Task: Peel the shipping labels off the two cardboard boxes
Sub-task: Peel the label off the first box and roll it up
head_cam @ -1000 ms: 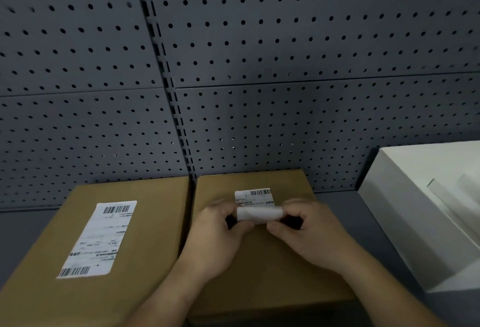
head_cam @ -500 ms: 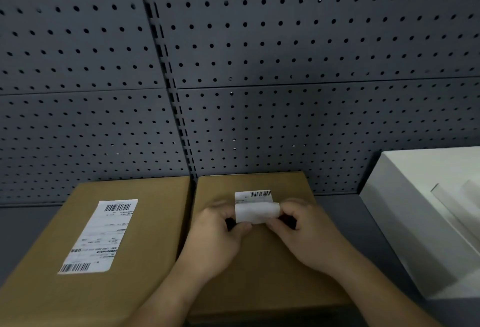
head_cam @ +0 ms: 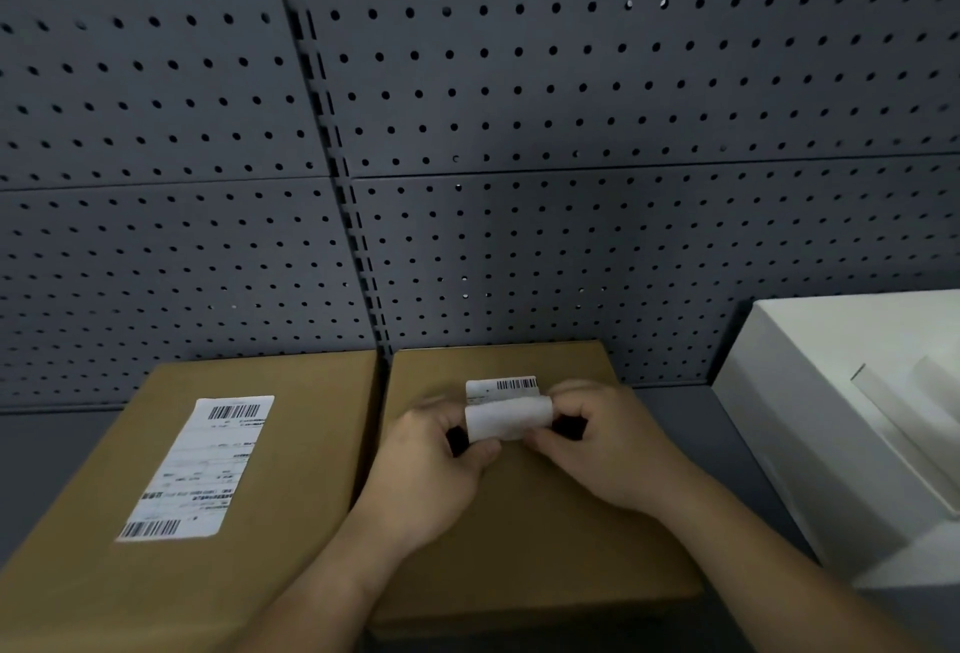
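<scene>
1. We see two brown cardboard boxes side by side on a dark grey surface (head_cam: 727, 424), their long edges just beside each other, with a grey pegboard wall (head_cam: 571, 133) behind them.
2. The left box (head_cam: 311, 444) carries a white shipping label (head_cam: 200, 465) lying flat on its top face, barcodes at its far and near ends. No hand touches it.
3. The right box (head_cam: 545, 522) carries the second label (head_cam: 506, 405). Its far strip, with a barcode, lies flat on the box top; the nearer portion is lifted and curled back, blank underside toward us.
4. The left hand (head_cam: 431, 476) pinches the left end of the curled label, thumb and fingers bent around it.
5. The right hand (head_cam: 608, 450) pinches the right end of the same label, fingers likewise curled. The fingertips are blurred, so we cannot tell the exact contact points.
6. Both forearms reach in from the lower edge across the right box.
7. A white open box (head_cam: 810, 444) stands to the right, apart from the right box; pale contents inside it cannot be identified.
</scene>
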### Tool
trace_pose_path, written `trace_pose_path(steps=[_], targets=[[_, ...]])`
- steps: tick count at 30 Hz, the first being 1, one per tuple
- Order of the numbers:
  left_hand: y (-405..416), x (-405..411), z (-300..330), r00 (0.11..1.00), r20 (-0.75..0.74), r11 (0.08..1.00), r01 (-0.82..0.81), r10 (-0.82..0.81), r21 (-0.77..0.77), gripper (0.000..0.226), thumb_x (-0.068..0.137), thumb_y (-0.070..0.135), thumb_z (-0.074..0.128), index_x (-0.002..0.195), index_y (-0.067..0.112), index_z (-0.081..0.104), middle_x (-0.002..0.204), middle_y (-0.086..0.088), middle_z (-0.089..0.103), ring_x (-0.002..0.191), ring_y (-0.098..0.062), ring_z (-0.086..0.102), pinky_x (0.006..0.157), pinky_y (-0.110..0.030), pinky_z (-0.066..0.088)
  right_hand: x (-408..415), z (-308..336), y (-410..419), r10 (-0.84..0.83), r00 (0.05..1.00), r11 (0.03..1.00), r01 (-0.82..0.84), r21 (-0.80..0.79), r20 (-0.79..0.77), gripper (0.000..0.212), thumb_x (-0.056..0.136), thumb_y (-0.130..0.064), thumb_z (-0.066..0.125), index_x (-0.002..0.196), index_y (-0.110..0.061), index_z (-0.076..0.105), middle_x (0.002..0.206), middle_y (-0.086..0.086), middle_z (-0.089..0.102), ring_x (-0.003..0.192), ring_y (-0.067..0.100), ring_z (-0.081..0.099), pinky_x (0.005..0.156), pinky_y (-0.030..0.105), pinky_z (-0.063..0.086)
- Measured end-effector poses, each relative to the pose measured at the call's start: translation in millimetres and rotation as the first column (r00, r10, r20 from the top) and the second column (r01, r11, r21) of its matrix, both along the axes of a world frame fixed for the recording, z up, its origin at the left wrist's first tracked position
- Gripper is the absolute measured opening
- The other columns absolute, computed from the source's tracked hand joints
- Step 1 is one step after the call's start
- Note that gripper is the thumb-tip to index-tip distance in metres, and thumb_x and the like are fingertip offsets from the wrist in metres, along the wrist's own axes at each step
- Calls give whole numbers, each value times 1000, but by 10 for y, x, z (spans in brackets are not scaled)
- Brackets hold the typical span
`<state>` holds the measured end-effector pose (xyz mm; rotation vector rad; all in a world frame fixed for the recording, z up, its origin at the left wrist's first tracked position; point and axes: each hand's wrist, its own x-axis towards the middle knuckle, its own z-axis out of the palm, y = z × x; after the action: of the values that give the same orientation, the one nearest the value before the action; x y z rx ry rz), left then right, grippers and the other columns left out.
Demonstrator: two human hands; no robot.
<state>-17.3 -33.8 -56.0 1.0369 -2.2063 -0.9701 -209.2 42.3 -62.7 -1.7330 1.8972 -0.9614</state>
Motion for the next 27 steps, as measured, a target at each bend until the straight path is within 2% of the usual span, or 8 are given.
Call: trace_pose_path(steps=[5,8,12,16,18,21,23,27], targets=[[-110,3,162,994,86,978,47,-65,203,21,78,23,84,86,40,75,81,19,75,77,9,67,61,-5,49,12,-15,12,-35,999,999,35,9,-21,11,92,-30,69,81,-27,68,79,-13,61,76,-2,58,64,12,44],[-226,-9,174,986,140,979,64,-92,193,16,78,24,84,91,33,79,85,18,77,80,7,68,70,-12,52,4,-42,4,-48,999,999,48,16,-11,13,92,-35,68,84,-25,69,81,-14,63,79,-3,58,64,12,43],[-183,-16,54,996,25,991,85,-88,107,25,84,20,78,105,35,76,102,22,72,96,12,64,83,-6,50,-4,-56,6,-49,999,999,49,21,10,14,91,-39,68,89,-26,72,87,-14,67,82,-1,62,68,17,50],[-188,2,-8,995,-23,992,94,-92,80,27,87,19,75,109,34,74,110,22,69,102,11,62,91,-8,49,-9,-27,8,-12,999,1000,11,14,32,11,88,-34,72,78,-32,67,80,-13,61,80,-1,59,65,13,42],[-199,5,-15,995,-32,991,99,-97,86,28,87,20,75,110,35,74,112,21,69,104,10,62,93,-10,49,-22,-21,7,14,999,1000,-15,17,36,7,86,-34,74,89,-28,74,90,-14,65,90,-1,60,73,13,44],[-199,6,-29,994,-39,992,107,-104,71,31,87,19,74,113,36,73,113,23,68,106,12,61,96,-10,47,-30,-22,-1,30,999,1000,-30,10,20,17,85,-32,76,101,-28,76,98,-18,67,97,-4,61,80,9,46],[-203,12,-30,994,-44,992,106,-103,65,30,87,21,74,112,37,73,112,23,68,106,12,61,96,-12,48,-22,-20,-13,11,1000,1000,-11,3,6,11,88,-32,73,96,-25,77,94,-14,67,92,-1,62,77,13,49],[-227,30,-49,992,-28,991,123,-122,58,36,81,27,80,113,39,72,114,21,66,108,7,61,98,-19,50,-16,-44,-33,-39,999,999,38,33,8,18,93,-37,67,97,-22,76,95,-8,71,90,5,64,82,28,55]])
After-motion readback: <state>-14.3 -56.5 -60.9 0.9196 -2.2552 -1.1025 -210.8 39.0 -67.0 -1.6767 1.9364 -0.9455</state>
